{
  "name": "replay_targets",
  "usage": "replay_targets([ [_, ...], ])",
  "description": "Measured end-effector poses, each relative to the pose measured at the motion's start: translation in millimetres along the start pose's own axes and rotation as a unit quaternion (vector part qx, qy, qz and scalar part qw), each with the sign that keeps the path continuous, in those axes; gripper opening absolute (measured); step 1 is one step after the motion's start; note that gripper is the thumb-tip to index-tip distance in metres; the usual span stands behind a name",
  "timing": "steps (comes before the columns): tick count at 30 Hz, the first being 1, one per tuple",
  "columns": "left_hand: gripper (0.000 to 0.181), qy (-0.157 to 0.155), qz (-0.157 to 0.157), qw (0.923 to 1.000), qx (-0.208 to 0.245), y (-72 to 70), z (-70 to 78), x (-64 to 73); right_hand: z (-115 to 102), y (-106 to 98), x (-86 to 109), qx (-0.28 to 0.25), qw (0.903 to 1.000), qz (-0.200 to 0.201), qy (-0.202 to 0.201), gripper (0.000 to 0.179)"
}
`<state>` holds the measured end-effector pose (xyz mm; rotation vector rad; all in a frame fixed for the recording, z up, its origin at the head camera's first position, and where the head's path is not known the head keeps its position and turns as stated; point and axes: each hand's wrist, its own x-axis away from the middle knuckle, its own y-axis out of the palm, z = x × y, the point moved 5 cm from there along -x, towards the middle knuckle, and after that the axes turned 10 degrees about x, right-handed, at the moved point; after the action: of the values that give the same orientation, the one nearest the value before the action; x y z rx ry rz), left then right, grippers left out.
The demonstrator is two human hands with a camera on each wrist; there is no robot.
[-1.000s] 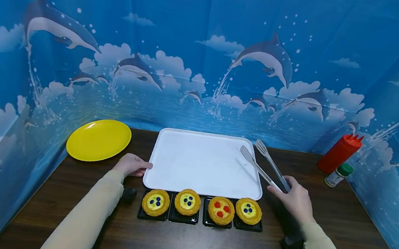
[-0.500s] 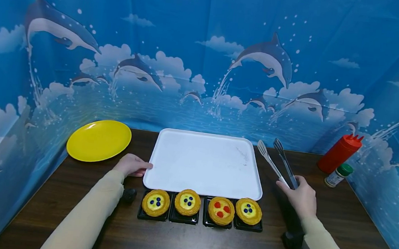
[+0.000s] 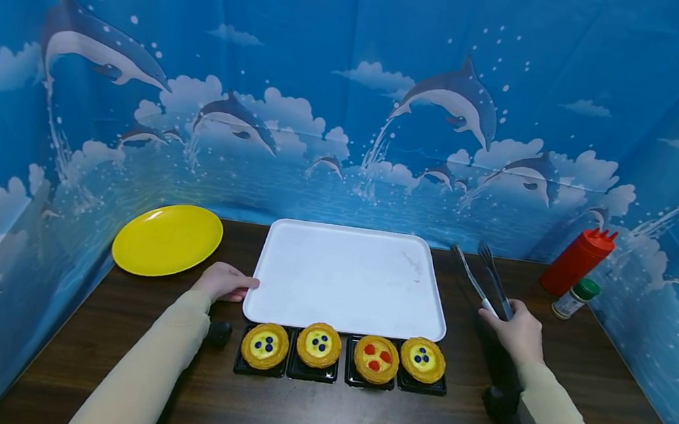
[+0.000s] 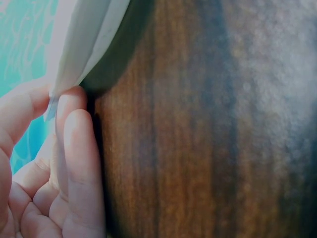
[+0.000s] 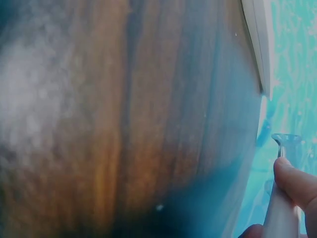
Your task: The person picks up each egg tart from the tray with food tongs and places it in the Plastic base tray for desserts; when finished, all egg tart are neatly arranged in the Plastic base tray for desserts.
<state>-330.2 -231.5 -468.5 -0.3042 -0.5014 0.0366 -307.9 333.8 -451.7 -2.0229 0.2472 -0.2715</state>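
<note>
My left hand (image 3: pixel 225 281) pinches the left edge of a white rectangular tray (image 3: pixel 348 278) lying on the table. The left wrist view has the thumb on one side of the rim and fingers (image 4: pixel 79 148) on the other. To the right of the tray, my right hand (image 3: pixel 517 331) holds metal tongs (image 3: pixel 498 283), their two arms spread apart and pointing at the back wall. A pale handle of the tongs shows under the thumb in the right wrist view. Along the tray's front edge stand several tarts, among them one with red pieces (image 3: pixel 377 359) and one with blue dots (image 3: pixel 265 345), on small black trays.
A yellow plate (image 3: pixel 167 240) lies at the back left. At the back right stand a red squeeze bottle (image 3: pixel 577 262) and a small green-capped jar (image 3: pixel 577 299). A blue dolphin-print cloth (image 3: pixel 341 192) rises behind the dark wooden table (image 3: pixel 319 418).
My right hand has moved the tongs rightward, from over the tray's right part to beside it. The left hand and tray have stayed in place.
</note>
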Motion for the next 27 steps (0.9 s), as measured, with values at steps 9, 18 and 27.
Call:
replay_targets([
  [9, 0.043, -0.005, 0.005, 1.0, 0.004, -2.4, -4.7, -7.6, 3, 3, -4.8, 0.002, 0.9995, -0.025, 0.021, 0.087],
  [18, 0.042, -0.007, 0.009, 0.9999, -0.003, -3.0, -6.7, -11.2, 1, 6, -10.3, 0.014, 0.9996, -0.023, 0.014, 0.079],
  [27, 0.042, -0.003, 0.007, 1.0, -0.002, -2.5, -6.3, -12.6, 0, 3, -11.1, 0.0, 0.9988, -0.037, 0.032, 0.079],
])
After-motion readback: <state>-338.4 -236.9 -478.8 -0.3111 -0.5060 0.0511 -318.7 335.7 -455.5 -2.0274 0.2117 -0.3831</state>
